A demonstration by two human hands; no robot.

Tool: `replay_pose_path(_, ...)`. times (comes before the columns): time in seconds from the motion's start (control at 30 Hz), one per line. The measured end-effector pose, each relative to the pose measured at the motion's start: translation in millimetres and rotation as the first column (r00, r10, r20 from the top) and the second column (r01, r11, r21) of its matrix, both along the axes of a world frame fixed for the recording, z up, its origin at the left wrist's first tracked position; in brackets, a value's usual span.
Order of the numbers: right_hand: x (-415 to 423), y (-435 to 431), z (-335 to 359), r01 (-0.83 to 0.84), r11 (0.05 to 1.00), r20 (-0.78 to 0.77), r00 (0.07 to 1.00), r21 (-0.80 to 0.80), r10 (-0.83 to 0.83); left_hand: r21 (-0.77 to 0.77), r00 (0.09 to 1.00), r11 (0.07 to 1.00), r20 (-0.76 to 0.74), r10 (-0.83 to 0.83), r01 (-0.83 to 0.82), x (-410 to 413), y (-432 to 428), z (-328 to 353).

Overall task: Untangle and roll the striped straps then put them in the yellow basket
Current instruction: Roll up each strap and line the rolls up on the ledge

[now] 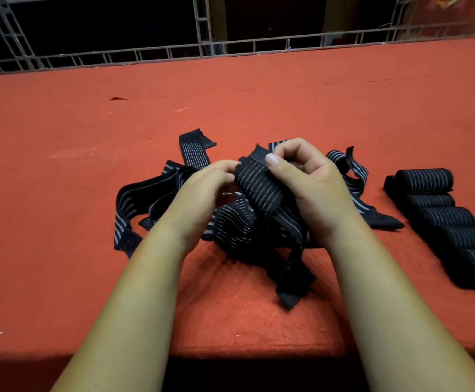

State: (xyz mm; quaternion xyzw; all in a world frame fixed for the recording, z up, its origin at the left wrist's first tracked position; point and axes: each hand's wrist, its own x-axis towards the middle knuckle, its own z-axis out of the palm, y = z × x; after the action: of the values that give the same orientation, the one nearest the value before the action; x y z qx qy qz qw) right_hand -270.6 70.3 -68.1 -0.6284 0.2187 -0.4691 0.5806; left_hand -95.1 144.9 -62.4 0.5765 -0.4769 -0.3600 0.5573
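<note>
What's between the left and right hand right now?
Head view: one striped strap fills the gap. The left hand holds one edge and the right hand pinches the other, above the tangled pile.

Striped straps [259, 190] between the hands: matt, ribbed woven elastic cloth. Desk [89, 165] beneath: matt, fuzzy red cloth covering.

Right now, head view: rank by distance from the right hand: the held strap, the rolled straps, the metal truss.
1. held strap: gripped in the right hand, centre.
2. rolled straps: lying off to its right.
3. metal truss: along the back, far side.
</note>
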Motion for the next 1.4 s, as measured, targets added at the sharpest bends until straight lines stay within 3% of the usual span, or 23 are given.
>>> replay_pose_path(0.1,-2.6,0.1,-1.2,-0.012,0.996,-0.103,0.995,-0.086,0.003,-0.069,0.999,0.997,0.020,-0.042,0.043,1.7,4.9,1.5)
replay_pose_path(0.17,-0.3,1.3,-2.0,-0.004,0.997,-0.115,0.993,-0.081,-0.006,-0.078,0.993,0.995,0.107,-0.058,0.066,-1.1,7.0,1.7)
replay_pose_path(0.23,2.3,1.8,-3.1,0.015,0.997,-0.111,0.994,-0.072,-0.023,-0.078,0.994,0.996,0.102,-0.026,0.034,-3.2,4.3,-2.0)
replay_pose_path(0.37,5.0,-6.0,-12.4,0.026,0.999,-0.074,0.997,0.028,-0.023,-0.081,0.951,0.950,-0.099,0.293,-0.301,11.9,-5.4,-10.0)
replay_pose_path(0.47,3.3,-17.1,-18.0,0.130,0.990,-0.052,0.990,0.047,-0.128,0.011,0.897,0.901,-0.090,0.433,-0.434,24.1,-4.1,-11.4)
replay_pose_path(0.57,3.7,-21.9,-22.1,0.106,0.987,0.019,0.994,0.117,-0.109,0.171,0.936,0.947,-0.180,0.301,-0.271,16.9,-0.8,-11.1)
replay_pose_path(0.63,4.6,-20.6,-22.3,0.050,0.979,0.087,0.994,0.196,-0.068,0.236,0.918,0.970,-0.369,0.145,-0.058,9.3,0.2,-10.6)
replay_pose_path(0.73,6.3,-17.3,-20.3,0.030,0.961,0.109,0.992,0.274,-0.062,0.106,0.780,0.984,-0.625,-0.045,0.143,1.7,0.6,-9.1)
replay_pose_path(0.93,4.4,-15.7,-17.9,0.057,0.939,0.010,0.998,0.339,-0.064,-0.253,0.444,0.927,-0.822,-0.357,0.277,4.7,-0.9,-15.7)
replay_pose_path(1.03,2.0,-14.6,-19.7,-0.042,0.905,-0.018,0.998,0.424,0.055,-0.305,0.456,0.900,-0.783,-0.423,0.311,3.4,-3.6,-21.1)
replay_pose_path(1.13,0.7,-10.3,-13.2,-0.222,0.827,0.061,0.973,0.517,0.223,-0.368,0.438,0.884,-0.770,-0.464,0.289,-5.8,-3.4,-23.2)
replay_pose_path(1.17,0.0,-11.0,-11.9,-0.240,0.819,0.063,0.968,0.521,0.243,-0.371,0.470,0.880,-0.746,-0.473,0.297,-8.6,-3.6,-24.0)
replay_pose_path(1.27,-1.8,-12.1,-12.9,-0.117,0.881,-0.049,0.986,0.459,0.157,-0.277,0.639,0.900,-0.635,-0.433,0.335,-8.2,-6.8,-27.7)
replay_pose_path(1.4,-4.0,-10.8,-13.9,-0.030,0.910,-0.023,0.999,0.415,0.043,-0.285,0.658,0.923,-0.647,-0.385,0.260,-12.6,-9.6,-30.4)
